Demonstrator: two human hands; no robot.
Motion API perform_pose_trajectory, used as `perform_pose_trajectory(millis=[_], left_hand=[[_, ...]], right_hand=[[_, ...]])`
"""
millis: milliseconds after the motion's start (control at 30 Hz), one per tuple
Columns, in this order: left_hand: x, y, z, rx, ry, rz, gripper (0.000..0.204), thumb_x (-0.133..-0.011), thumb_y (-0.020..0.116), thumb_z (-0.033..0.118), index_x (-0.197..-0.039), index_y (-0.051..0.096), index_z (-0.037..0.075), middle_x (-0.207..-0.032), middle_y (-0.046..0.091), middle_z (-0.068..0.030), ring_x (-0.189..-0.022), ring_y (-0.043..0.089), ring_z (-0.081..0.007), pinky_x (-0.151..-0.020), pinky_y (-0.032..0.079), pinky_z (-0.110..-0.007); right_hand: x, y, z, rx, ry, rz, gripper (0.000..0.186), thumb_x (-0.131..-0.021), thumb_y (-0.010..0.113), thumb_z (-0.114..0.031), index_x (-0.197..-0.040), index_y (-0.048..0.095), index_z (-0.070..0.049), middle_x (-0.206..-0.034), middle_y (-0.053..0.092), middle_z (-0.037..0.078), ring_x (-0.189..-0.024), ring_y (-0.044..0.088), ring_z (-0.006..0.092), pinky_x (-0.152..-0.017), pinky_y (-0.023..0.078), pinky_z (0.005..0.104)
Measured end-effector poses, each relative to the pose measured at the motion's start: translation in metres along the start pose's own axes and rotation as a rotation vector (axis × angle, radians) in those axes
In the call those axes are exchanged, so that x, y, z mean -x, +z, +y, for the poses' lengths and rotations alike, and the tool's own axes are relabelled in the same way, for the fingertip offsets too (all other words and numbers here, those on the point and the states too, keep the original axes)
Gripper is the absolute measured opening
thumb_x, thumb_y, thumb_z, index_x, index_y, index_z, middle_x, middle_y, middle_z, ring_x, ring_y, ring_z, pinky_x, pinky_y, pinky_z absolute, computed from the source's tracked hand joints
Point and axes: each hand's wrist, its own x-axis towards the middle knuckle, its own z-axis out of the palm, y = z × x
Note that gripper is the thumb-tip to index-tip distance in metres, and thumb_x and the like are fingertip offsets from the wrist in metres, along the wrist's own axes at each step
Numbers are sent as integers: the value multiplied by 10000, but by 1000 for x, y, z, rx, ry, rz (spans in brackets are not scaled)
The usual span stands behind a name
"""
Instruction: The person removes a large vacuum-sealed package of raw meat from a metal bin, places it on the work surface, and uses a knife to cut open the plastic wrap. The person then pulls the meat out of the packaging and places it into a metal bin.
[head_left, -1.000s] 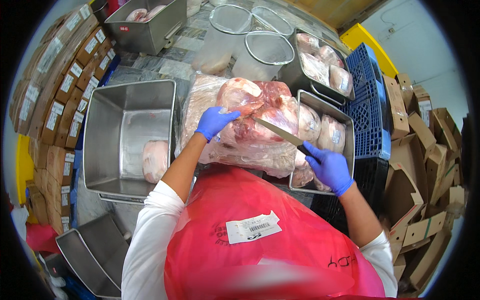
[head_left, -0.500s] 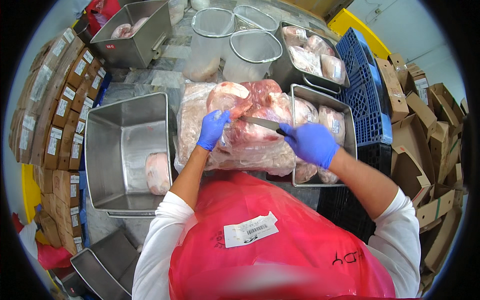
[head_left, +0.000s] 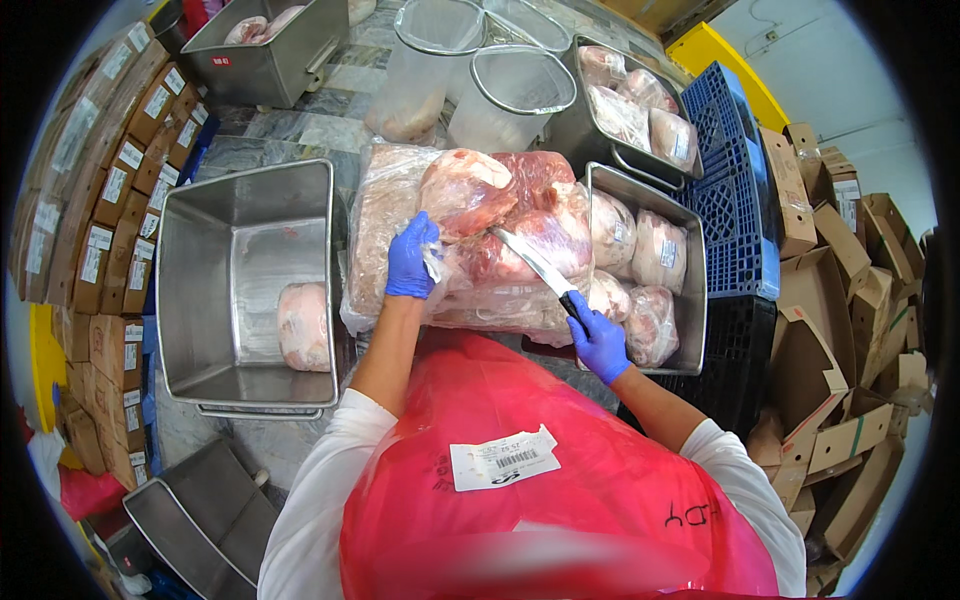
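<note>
My right hand (head_left: pixel 598 338) is closed round the black handle of a knife (head_left: pixel 540 265). Its blade points up and left, with the tip over the raw meat (head_left: pixel 475 192). Several large pieces of meat lie together on clear plastic wrap (head_left: pixel 385 185) in front of me. At the left side of the meat, my left hand (head_left: pixel 408 258) has its fingers curled in, closed on a small whitish scrap (head_left: pixel 433 262). Whether that scrap is fat or plastic I cannot tell.
To the left, a deep metal tub (head_left: pixel 245 280) holds one wrapped piece of meat (head_left: pixel 303 325). A metal bin (head_left: pixel 700 300) of wrapped pieces stands at the right, another (head_left: pixel 640 160) behind it. Clear bag-lined hoops (head_left: pixel 520 80), blue pallets (head_left: pixel 730 190) and cardboard boxes (head_left: pixel 850 370) surround the work.
My right hand has drawn back toward me with the knife, so the blade now slants up and left. My left hand has come off the meat's edge and moved slightly nearer.
</note>
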Motion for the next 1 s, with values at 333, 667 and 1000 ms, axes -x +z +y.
perform_pose_trajectory(millis=[333, 667, 1000], left_hand=[[11, 14, 8, -694, 413, -128, 276, -990, 611, 203, -742, 569, 90, -665, 547, -9, -633, 542, -120, -620, 437, -275], [2, 2, -13, -80, 257, -95, 255, -982, 611, 202, -761, 614, 75, -684, 556, -16, -646, 557, -144, -663, 471, -303], [-13, -11, 7, -37, 149, -125, 203, -945, 660, 173, -756, 601, 132, -658, 517, 34, -560, 485, -87, -532, 379, -257]], right_hand=[[-33, -84, -43, 132, -64, -80, 516, -879, 673, -191, -1383, 568, -220, -801, 630, 167, -674, 637, 356, -603, 525, 450], [-31, -87, -41, 431, -325, 0, 458, -914, 654, -235, -1355, 562, -152, -729, 544, 120, -498, 544, 274, -433, 446, 417], [-181, -149, -178, 713, -613, -509, 202, -897, 606, -224, -992, 653, -53, -779, 669, 173, -690, 685, 332, -620, 550, 448]])
